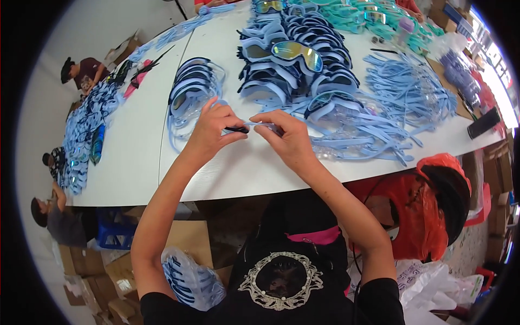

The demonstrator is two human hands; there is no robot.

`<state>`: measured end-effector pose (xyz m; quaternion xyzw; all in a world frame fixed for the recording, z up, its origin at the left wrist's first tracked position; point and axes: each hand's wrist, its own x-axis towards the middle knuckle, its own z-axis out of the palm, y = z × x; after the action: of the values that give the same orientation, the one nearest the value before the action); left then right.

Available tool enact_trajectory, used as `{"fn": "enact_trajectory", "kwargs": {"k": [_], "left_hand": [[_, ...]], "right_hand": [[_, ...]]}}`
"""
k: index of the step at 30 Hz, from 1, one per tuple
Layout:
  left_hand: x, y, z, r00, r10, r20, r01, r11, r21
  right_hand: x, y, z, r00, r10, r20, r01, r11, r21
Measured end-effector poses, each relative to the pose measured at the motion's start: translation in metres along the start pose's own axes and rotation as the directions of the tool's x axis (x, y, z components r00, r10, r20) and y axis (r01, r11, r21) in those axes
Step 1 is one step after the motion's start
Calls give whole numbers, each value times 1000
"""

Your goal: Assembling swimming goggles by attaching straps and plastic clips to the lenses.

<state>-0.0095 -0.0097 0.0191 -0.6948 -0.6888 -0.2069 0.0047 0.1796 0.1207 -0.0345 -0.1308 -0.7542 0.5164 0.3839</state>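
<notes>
White and crowded, the desk (135, 157) is covered with swim goggles: a stack of pale blue frames (192, 86) lies just beyond the left hand (212, 130), a larger heap of dark-and-blue goggles (295, 59) sits further back, and a tangle of loose light blue straps (403, 89) is spread to the right. Other people are seated along the far left edge.

Both hands are held close together above the near part of the desk. A small black clip-like piece (236, 129) is pinched between the thumb and fingers of the left hand, which is closed around it. The end of a thin pale blue strap (264, 125) is gripped by the fingertips of the right hand (287, 138), also closed. Clip and strap end are almost touching, between the two hands.

The step in hand appears to be the fitting of the strap to the small black piece. For the next move, careful alignment of the strap tip with the opening would seemingly be called for, with a steady pinch kept on both.
</notes>
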Motion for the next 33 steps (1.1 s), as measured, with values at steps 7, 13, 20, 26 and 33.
{"fn": "enact_trajectory", "kwargs": {"k": [7, 13, 20, 26, 33], "left_hand": [[6, 15, -9, 997, -69, -37, 59, 973, -224], [13, 25, -14, 995, -79, 57, 91, 958, -273], [9, 32, -19, 983, -102, 153, 138, 959, -249], [6, 23, -13, 982, -98, 162, 143, 943, -299], [-1, 25, -2, 998, -64, 26, 68, 981, -181]], "right_hand": [[5, 6, -5, 995, -81, 52, 72, 985, 155], [5, 3, -4, 996, 87, 27, -90, 982, 166], [4, 7, -1, 999, -34, -14, 35, 997, 64], [2, 0, -2, 995, -100, -14, 100, 995, -11], [4, -5, -1, 984, -179, -20, 177, 983, -55]]}}
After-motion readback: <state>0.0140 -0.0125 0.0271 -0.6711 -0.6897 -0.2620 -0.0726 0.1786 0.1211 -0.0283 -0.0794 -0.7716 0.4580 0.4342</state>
